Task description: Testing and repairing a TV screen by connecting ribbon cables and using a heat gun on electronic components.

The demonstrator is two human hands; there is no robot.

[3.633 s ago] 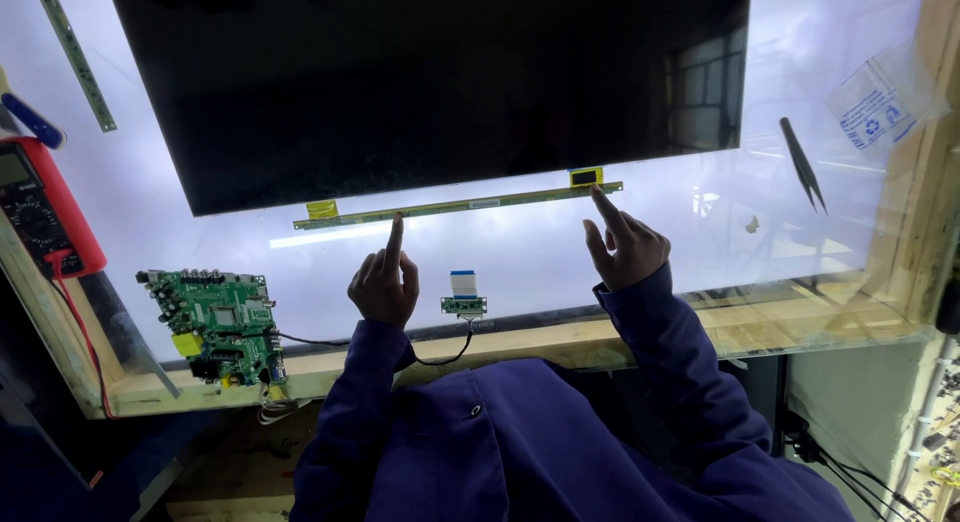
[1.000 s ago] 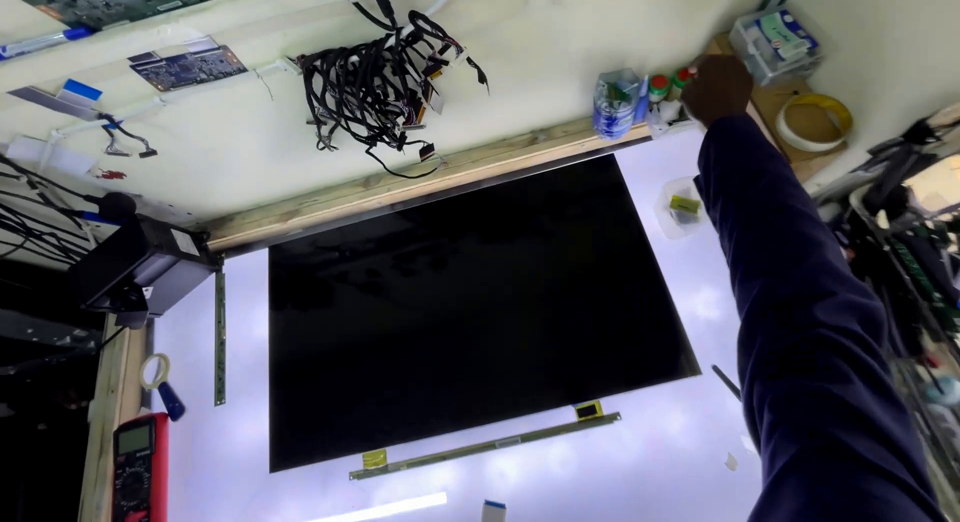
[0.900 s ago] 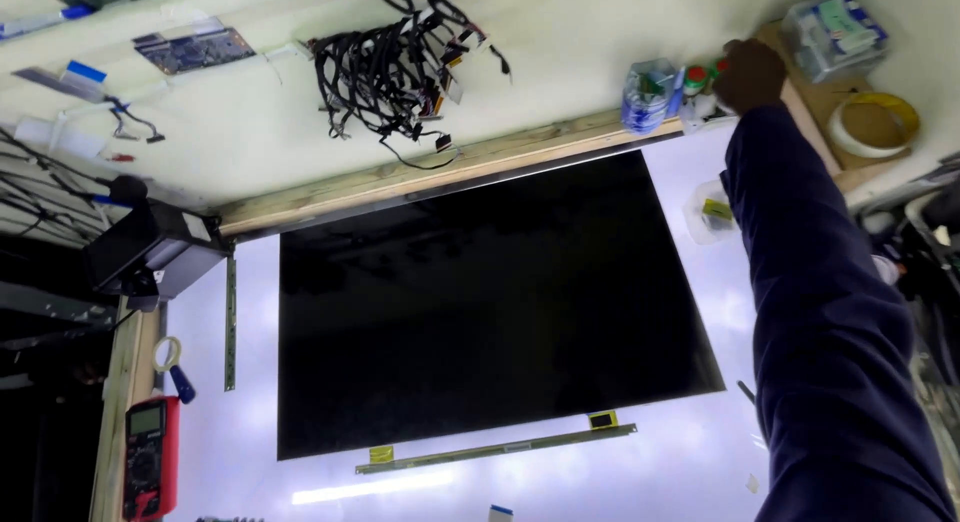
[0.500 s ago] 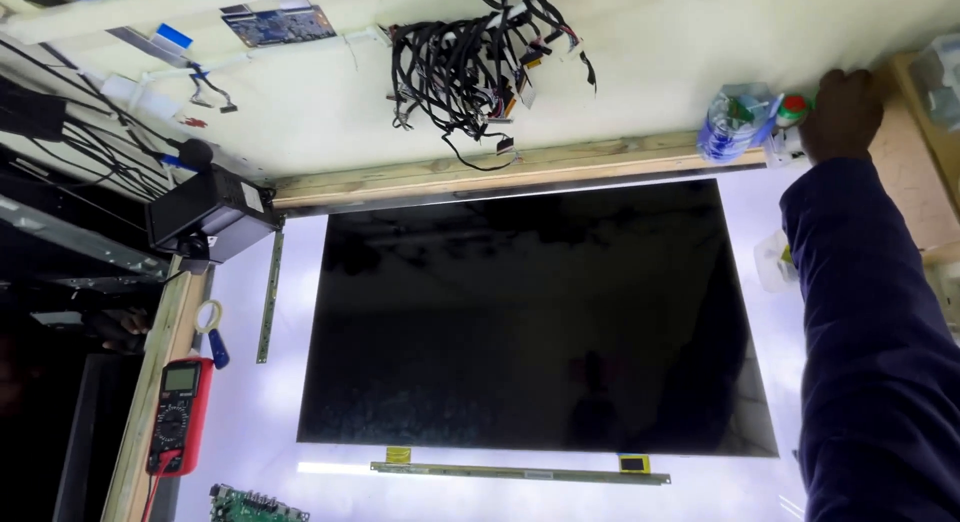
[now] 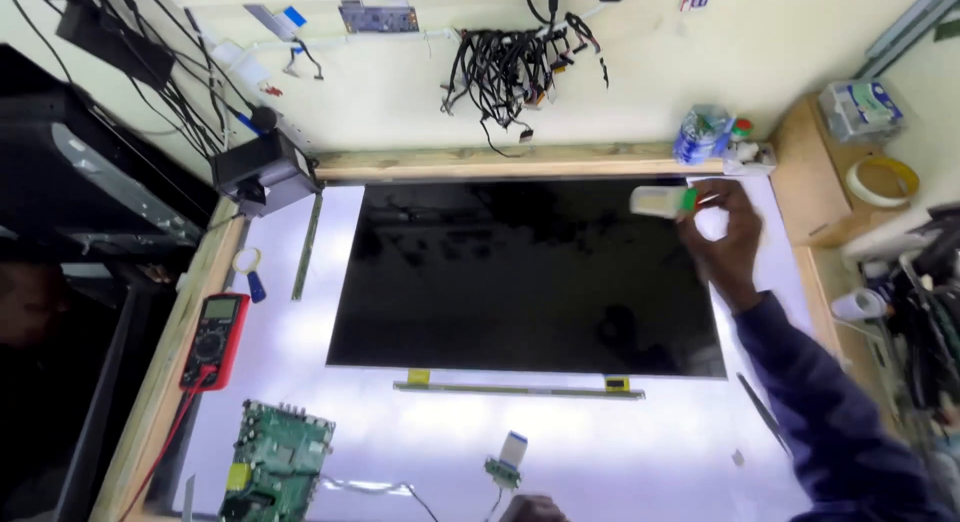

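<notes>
Panel first: a large black display panel (image 5: pixel 525 272) lies flat on the lit white bench (image 5: pixel 330 452), filling most of its middle and reaching close to the far wooden edge, with a thin driver strip (image 5: pixel 518 389) running just beside its near edge. Toward the near left corner of the bench sits a green circuit board (image 5: pixel 277 462), and a red multimeter (image 5: pixel 215 339) rests on the left wooden rim. The right hand (image 5: pixel 722 234) is held over the far right corner of the panel, its fingers closed round the capped end of a small pale bottle with a green cap (image 5: pixel 663 201), which sticks out sideways above the glass. The bottle looks light, stiff plastic and smooth, so a grip round the body near the cap seems safest; whether it is full cannot be told. Only a sliver of the left hand (image 5: pixel 532 508) shows at the near edge, beside a small connector board (image 5: pixel 503 470); how open it is cannot be made out.
</notes>
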